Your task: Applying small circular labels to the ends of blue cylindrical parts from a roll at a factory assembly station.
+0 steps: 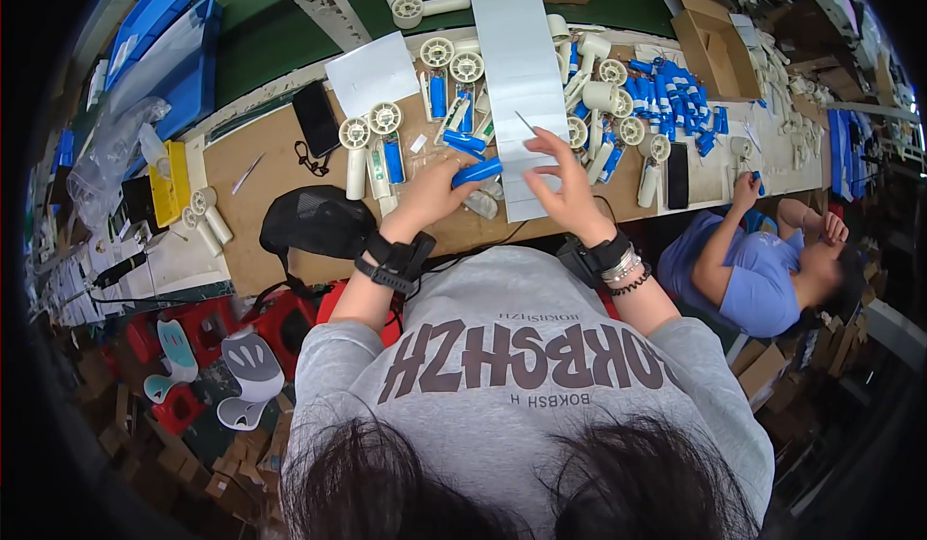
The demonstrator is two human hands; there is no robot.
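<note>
My left hand (431, 195) pinches a blue cylindrical battery (477, 172) over the table's near edge, beside a long white sheet (521, 67). On the sheet's right side, my right hand (572, 191) has a thin, dark, pointed tool (524, 123) between its fingers; its exact kind is too small to make out. Another blue battery (464, 141) lies just beyond my left fingers. Near it are open cream handheld-fan housings (437, 77) with round grilles and blue batteries inside. A cream fan (355, 159) lies left of my left hand.
A black phone (315, 118) and a black mesh cap (317, 229) lie on the left. Rightward are piled blue batteries (666, 96), more fan parts (606, 96), a second phone (678, 175) and a cardboard box (719, 53). A co-worker in blue (748, 268) sits at the right.
</note>
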